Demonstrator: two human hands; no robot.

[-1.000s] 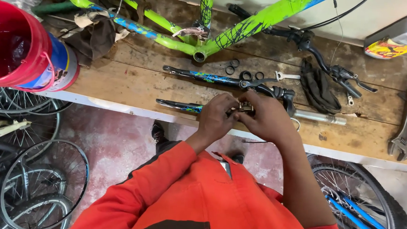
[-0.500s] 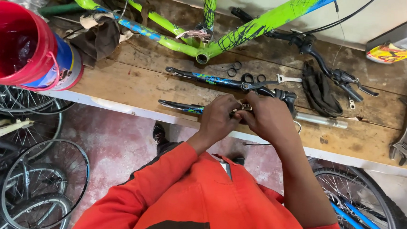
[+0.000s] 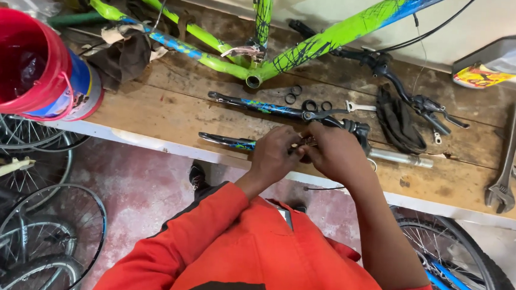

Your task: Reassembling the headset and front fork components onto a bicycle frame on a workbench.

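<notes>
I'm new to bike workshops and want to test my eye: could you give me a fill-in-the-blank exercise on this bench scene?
1. The bike frame lying at the back of the bench is mostly ____.
2. The bucket at the bench's left end is ____.
3. The left hand and right hand meet over the bicycle ____ with its blue-and-black legs.
4. The person's sleeve is ____.

Missing words: green; red; fork; orange
</notes>
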